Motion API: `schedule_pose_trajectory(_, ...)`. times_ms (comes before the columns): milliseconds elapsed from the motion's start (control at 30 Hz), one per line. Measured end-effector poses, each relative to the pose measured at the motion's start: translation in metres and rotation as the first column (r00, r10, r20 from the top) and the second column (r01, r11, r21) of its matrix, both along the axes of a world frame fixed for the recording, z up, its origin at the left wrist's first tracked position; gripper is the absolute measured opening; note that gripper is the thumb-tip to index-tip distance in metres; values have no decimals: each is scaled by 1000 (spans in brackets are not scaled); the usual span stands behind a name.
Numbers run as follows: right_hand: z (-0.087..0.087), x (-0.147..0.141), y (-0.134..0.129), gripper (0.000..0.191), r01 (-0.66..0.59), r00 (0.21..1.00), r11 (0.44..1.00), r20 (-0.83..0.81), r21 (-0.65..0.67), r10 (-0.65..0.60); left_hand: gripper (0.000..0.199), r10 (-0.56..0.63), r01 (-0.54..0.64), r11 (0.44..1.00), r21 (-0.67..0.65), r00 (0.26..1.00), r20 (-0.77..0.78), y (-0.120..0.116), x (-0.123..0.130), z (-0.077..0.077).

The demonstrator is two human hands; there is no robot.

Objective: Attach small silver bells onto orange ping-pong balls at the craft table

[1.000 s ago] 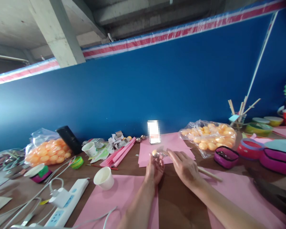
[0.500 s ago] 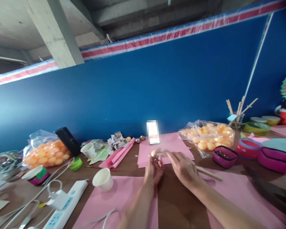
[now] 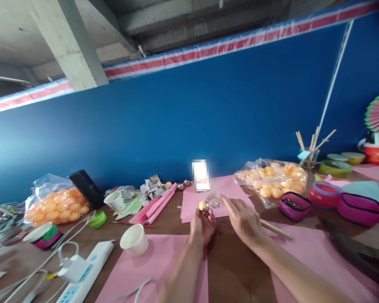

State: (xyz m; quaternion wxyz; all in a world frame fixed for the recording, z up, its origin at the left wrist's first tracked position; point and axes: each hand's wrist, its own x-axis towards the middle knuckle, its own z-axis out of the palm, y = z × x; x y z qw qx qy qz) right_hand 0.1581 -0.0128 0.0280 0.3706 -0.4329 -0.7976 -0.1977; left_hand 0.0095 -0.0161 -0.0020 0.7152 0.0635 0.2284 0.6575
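Observation:
My left hand has its fingers curled round a small orange ball, with its top showing above the fingertips. The ball's lower side looks dark, but too small to make out. My right hand grips a wooden-handled tool; its pale handle sticks out behind the palm. A blurred tip reaches forward towards the ball, apart from it; the tool's exact kind is unclear. Small shiny metallic bits lie on a pink sheet just beyond my hands.
Clear bags of orange balls lie left and right. A white paper cup and a power strip with cables are at left. A magenta pouch holds small dark bits. A pixelated bright device stands behind.
The orange ball shows more plainly above my left fingers, and the metallic bits beyond are less hidden. My right hand keeps its grip, nearly in place. The view has shifted slightly.

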Motion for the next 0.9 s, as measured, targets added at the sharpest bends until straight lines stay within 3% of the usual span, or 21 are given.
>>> schedule_pose_trajectory(200, -3, -3, -1, 37, -28, 996, 1000, 79, -13, 29, 17, -45, 45, 995, 89, 999, 3, -1, 0, 0)
schedule_pose_trajectory(900, 0, -1, -2, 39, -12, 1000, 1000, 23, -27, 13, 22, -58, 79, 972, 222, 993, -98, -4, 5, 2)
